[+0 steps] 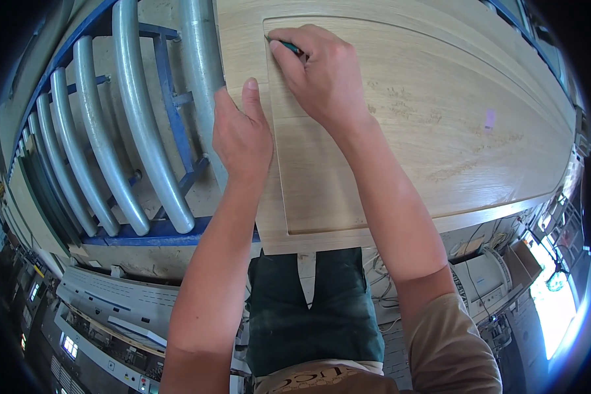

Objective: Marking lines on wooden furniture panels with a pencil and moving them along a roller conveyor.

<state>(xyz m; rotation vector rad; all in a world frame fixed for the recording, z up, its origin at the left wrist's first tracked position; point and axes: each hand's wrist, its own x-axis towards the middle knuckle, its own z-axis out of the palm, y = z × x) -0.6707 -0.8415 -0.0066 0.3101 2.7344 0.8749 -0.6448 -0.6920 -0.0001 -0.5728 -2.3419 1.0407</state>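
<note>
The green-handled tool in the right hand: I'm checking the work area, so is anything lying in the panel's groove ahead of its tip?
Nothing visible does. The right hand holds the green-handled tool at the groove's upper-left corner on the wooden panel. The left hand rests beside the groove, not in it.

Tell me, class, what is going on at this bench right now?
A person leans over a light wooden panel with a recessed centre field. The right hand holds a small green-handled tool, its tip at the upper left corner of the recess groove. The left hand rests on the panel's left frame, thumb up along the groove, steadying it. The panel lies on a roller conveyor with grey metal rollers in a blue frame.
</note>
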